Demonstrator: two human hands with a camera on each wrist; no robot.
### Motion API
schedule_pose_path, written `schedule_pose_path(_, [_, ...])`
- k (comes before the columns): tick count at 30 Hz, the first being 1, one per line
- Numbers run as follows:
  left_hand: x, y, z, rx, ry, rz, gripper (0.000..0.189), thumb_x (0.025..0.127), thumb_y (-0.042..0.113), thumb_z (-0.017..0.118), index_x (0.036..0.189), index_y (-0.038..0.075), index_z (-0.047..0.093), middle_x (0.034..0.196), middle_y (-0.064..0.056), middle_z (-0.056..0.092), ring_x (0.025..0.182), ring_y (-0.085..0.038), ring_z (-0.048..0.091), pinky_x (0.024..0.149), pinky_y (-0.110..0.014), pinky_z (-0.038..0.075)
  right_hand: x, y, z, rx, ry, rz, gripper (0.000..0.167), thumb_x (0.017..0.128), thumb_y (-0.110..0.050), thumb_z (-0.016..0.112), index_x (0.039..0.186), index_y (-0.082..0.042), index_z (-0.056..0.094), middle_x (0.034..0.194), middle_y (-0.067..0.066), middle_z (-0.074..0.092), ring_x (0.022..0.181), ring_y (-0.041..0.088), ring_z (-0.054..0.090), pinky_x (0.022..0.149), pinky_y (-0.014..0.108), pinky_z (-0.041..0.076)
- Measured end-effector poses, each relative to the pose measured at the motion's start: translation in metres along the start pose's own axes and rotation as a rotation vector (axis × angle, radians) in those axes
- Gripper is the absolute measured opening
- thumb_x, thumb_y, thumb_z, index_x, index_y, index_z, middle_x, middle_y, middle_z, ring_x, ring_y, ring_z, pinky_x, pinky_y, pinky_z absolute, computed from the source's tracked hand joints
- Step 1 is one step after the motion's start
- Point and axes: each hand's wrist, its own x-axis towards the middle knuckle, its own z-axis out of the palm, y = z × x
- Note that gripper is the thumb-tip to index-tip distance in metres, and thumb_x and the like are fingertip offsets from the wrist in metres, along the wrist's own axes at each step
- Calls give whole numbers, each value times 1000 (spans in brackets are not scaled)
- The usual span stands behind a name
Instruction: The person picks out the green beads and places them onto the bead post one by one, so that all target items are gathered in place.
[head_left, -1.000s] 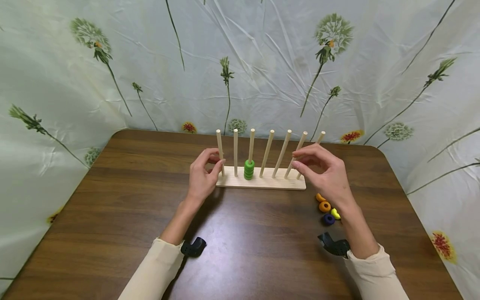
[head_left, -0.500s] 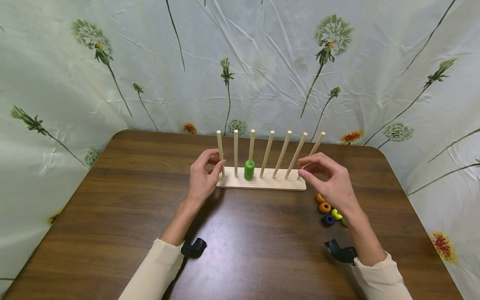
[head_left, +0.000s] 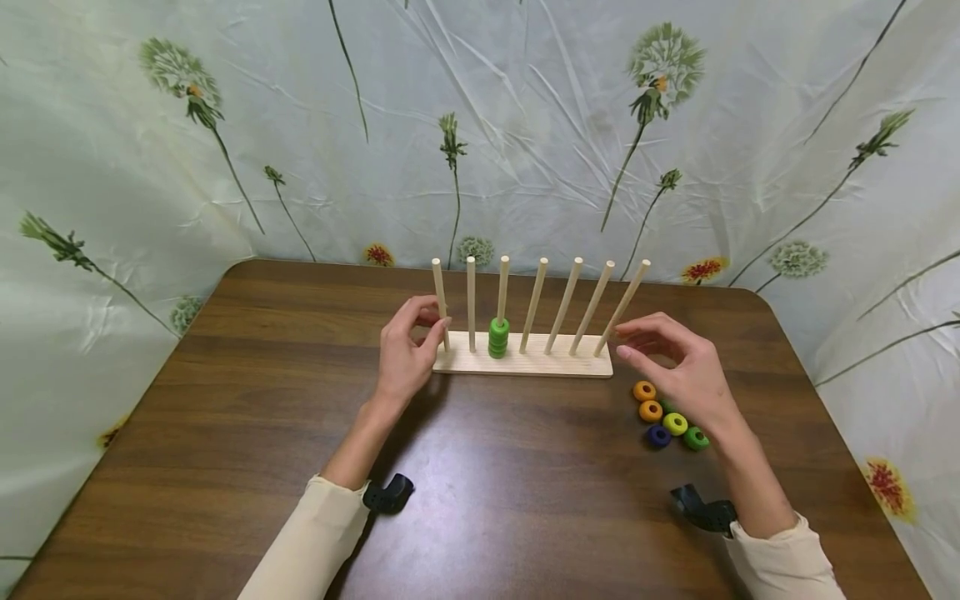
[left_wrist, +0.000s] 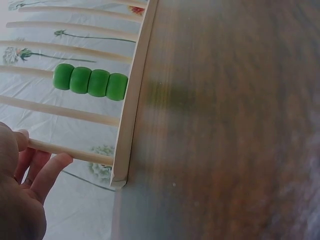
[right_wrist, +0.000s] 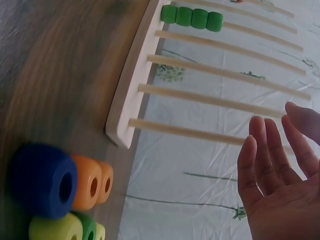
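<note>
A pale wooden base [head_left: 558, 367] carries several upright wooden pegs in a row. Several green beads [head_left: 498, 339] are stacked on the third peg from the left. At the row's left end, my left hand [head_left: 406, 346] pinches the leftmost peg [left_wrist: 82, 155] between thumb and fingers. My right hand [head_left: 678, 367] is just right of the rightmost peg [head_left: 624, 307], its fingers loosely bent and holding nothing. Orange beads [head_left: 650, 412], a dark blue bead [head_left: 658, 437], a yellow bead [head_left: 675, 424] and a green bead [head_left: 696, 438] lie below it, with others partly hidden.
Everything stands on a brown wood-grain table [head_left: 480, 492]. Behind and beside it hangs a pale cloth [head_left: 525, 150] printed with dandelions. A black wrist camera [head_left: 387, 494] sits on the left wrist and another black wrist camera [head_left: 705, 510] on the right.
My right hand has moved right and slightly down along the pegs, past the rightmost one, uncovering more of the loose beads. The left hand stays on its peg.
</note>
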Motion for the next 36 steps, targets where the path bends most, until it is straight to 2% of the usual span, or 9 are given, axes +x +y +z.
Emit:
schedule_pose_path(3, [0,-1,0,-3,2,-1,22,92,-1,76,112,2,70,91,-17,71,85,-27,71,58,-10,54,-2,2,-4,-21,-3,24,28,91,0,77,118,-9,74,106,-2,71,96,4,67,85,10,54])
schedule_pose_path(8, [1,0,0,2,-1,4,22,92,0,76,113,1,69,93,-17,71,85,-27,71,58,-12,55,-6,6,-11,-52,2,48,27,92,-2,77,118,-9,73,108,5,70,96,2,67,84,9,54])
schedule_pose_path(16, [1,-1,-1,13,-6,-7,23,92,0,75,114,0,69,93,-17,70,86,-25,70,58,-15,55,-13,14,-19,-80,5,58,26,92,-1,76,117,-6,73,107,5,69,95,0,68,83,8,54])
schedule_pose_path(24, [0,-2,0,26,0,-6,23,92,0,75,114,1,69,93,-18,70,86,-28,71,58,-22,58,-21,21,-31,-141,5,117,25,93,-6,77,118,-13,74,107,-5,71,93,-3,68,79,8,52])
schedule_pose_path(28, [0,-2,0,21,-11,-15,23,93,0,75,115,0,69,95,-18,70,88,-27,70,58,-15,56,-26,27,-39,-145,4,143,27,93,-6,77,119,-12,73,107,-8,71,93,-3,68,80,7,52])
schedule_pose_path(31, [0,0,1,11,-18,-19,22,93,0,74,115,0,69,96,-18,69,89,-27,70,58,-10,54,-31,32,-45,-163,-11,167,28,93,-8,77,121,-11,72,107,-17,69,95,-4,66,80,7,51])
schedule_pose_path(33, [0,0,1,8,-19,-19,22,94,0,73,115,0,69,96,-18,69,89,-28,69,58,-10,54,-34,34,-48,-184,-26,183,30,94,-10,77,123,-11,71,108,-23,68,96,-6,65,81,7,50])
schedule_pose_path(36, [0,1,0,5,-16,-19,22,94,-1,73,115,0,69,96,-18,69,90,-28,69,58,-10,54,-38,37,-51,-208,-49,192,32,94,-11,78,125,-9,71,110,-24,68,100,-6,63,84,6,48])
